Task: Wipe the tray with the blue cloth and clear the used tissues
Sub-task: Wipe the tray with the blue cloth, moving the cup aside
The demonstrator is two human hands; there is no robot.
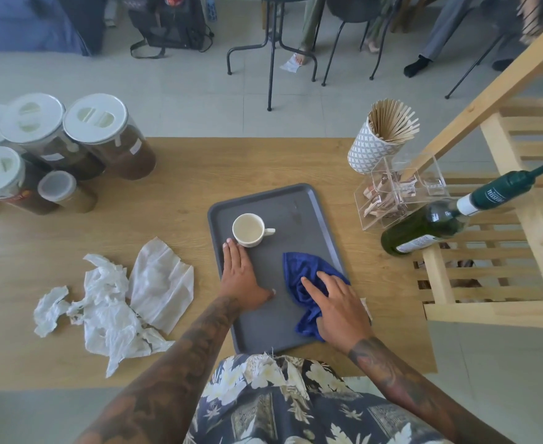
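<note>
Grey tray lay before me, wiping under way, by my judgement. My right hand pressed the blue cloth flat, fingers spread, on the tray's near right part; my left hand lay open on its left side, steadying. Used tissues remained uncleared left of the tray. A white cup on the tray blocked its far part.

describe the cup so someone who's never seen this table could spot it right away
Find the grey tray in the middle of the wooden table. The cup stands in its far left part, just beyond the left hand. It is the only small white cup there, empty, its handle pointing right.
</note>
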